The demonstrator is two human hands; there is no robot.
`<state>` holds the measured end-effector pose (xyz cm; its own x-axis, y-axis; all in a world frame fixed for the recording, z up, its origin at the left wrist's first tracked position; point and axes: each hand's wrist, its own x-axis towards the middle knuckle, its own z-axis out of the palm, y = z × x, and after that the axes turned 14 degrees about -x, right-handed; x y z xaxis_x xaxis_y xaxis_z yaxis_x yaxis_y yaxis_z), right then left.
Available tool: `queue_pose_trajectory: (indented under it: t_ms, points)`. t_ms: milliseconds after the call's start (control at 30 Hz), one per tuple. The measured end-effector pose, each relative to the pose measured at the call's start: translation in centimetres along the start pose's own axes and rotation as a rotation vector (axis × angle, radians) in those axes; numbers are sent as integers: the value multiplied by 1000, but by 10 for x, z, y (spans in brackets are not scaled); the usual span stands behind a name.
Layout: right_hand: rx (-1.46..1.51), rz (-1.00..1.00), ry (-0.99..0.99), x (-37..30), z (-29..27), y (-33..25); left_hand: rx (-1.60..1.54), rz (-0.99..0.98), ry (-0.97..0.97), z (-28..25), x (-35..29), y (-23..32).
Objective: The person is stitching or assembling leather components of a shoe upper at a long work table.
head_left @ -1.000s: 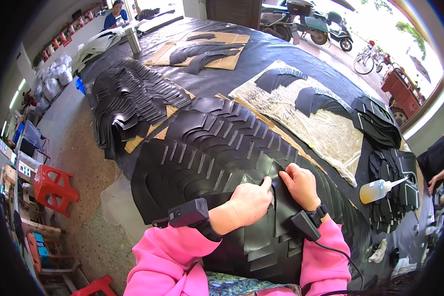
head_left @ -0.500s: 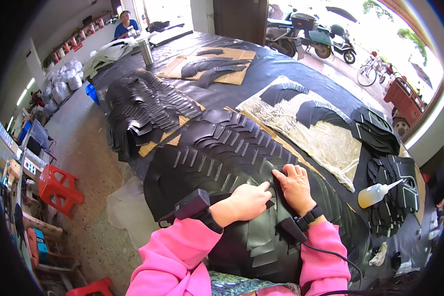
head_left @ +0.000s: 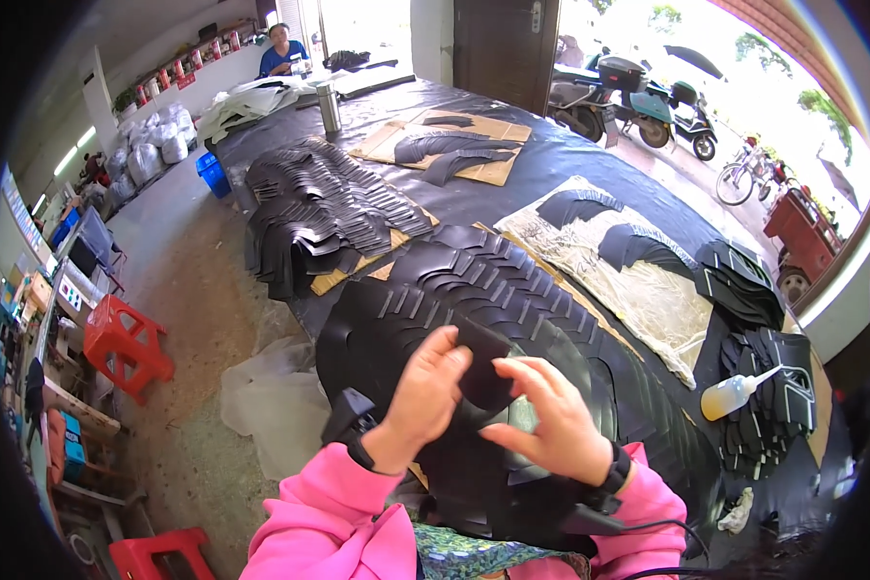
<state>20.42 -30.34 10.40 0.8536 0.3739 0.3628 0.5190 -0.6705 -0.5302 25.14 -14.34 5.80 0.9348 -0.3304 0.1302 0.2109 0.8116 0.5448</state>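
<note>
Left hand: the left hand (head_left: 420, 398) pinches a loose black piece (head_left: 484, 365) by its near-left edge, thumb and fingertips together.
Right hand: the right hand (head_left: 559, 425) is half open, thumb spread from the curved fingers; its fingertips are at the piece's right edge, and whether they grip or only touch it I cannot tell.
Black piece: between the two hands, raised in front of the overlapping black rows (head_left: 392, 340).
Pinch: best kept light and close to the edge, since the piece looks thin and flexible and a hard squeeze could crease it.
Right fingertips: useful as a guide along the far edge, steadying the piece so it does not twist or droop.
Rows beneath: they lie stepped under and beyond both hands; lifting clear of them should avoid dragging neighbours out of line.
Left wrist: the black box (head_left: 350, 416) strapped there sits close to the rows, so a raised wrist would be wise.
Squeeze bottle: the bottle (head_left: 730, 396) of yellowish liquid lies tilted to the right of the right hand, on stacked dark pieces (head_left: 773, 411); a wide right elbow could knock it.
</note>
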Motion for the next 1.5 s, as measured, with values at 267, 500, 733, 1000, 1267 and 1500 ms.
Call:
queue_pose_trajectory:
  t_ms: [267, 500, 733, 1000, 1267, 1500]
  points:
    - [-186, -37, 140, -5, 4, 30, 124, -131, -113, -2, -16, -13]
    - [981, 456, -100, 13, -4, 59, 1485, 464, -218, -50, -6, 8]
    - [700, 546, -50, 16, 77, 116, 1628, 422, -399, -72, -3, -11]
    - [489, 607, 89, 8, 70, 111, 1609, 428, -473, -74, 8, -27]
    - [423, 585, 99, 19, 90, 104, 1695, 415, -470, -87, -4, -13]
    - [380, 583, 108, 19, 90, 104, 1722, 457, -503, -84, -2, -14]
